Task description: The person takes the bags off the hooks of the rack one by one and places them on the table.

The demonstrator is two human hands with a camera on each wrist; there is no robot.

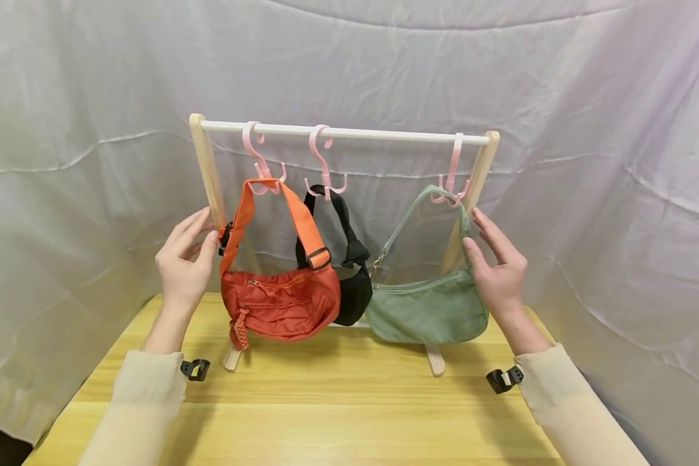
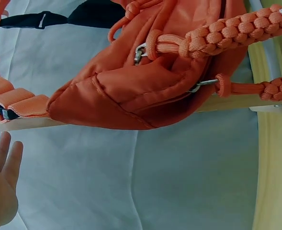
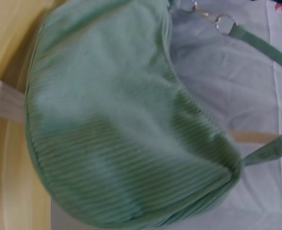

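Note:
A red-orange shoulder bag (image 1: 282,304) with a braided zip pull hangs from the left pink hook (image 1: 261,158). Behind it, partly hidden, a black bag (image 1: 354,298) hangs from the middle hook (image 1: 321,155). A green corduroy bag (image 1: 428,310) is on the right hook (image 1: 454,162). My left hand (image 1: 186,262) is beside the rack's left wooden post (image 1: 206,168), fingertips right at it; the left wrist view shows its fingers (image 2: 12,165) extended. At the right post (image 1: 482,165), my right hand (image 1: 501,272) has its thumb beside the green bag's strap and its fingers straight.
A white rail (image 1: 378,134) joins the two posts. The rack's wooden feet (image 1: 435,359) stand on a yellow wood-grain table (image 1: 338,414). Grey cloth (image 1: 349,65) hangs behind and on both sides.

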